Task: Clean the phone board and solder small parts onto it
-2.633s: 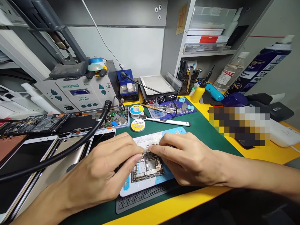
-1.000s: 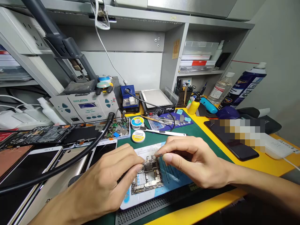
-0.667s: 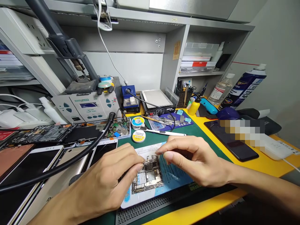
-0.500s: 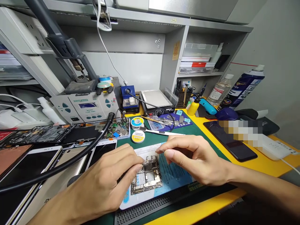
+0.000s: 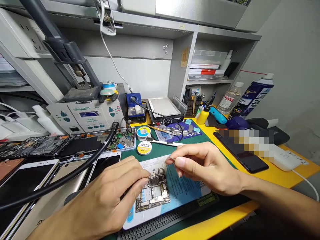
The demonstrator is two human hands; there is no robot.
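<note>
A bare phone circuit board (image 5: 158, 181) lies flat on a white and blue printed mat (image 5: 183, 183). My left hand (image 5: 115, 195) is closed, with thumb and index finger together at the board's upper left edge; part of the grip is hidden behind the knuckles. To the right, my right hand (image 5: 206, 166) hovers just above the mat, beyond the board's upper right corner. Its thumb and index finger pinch a small thin piece (image 5: 172, 158), too small to name, apart from the board.
Behind the mat are a solder tin (image 5: 144, 148), a brush (image 5: 162, 142) and a hot plate (image 5: 165, 108). A black hose (image 5: 82, 176) crosses phones on the left, below a rework station (image 5: 87, 115). At right lies a black phone (image 5: 240, 151).
The whole view has shifted slightly, so most things sit a little further left. Both hands keep nearly the same poses, and the board stays on the mat.
</note>
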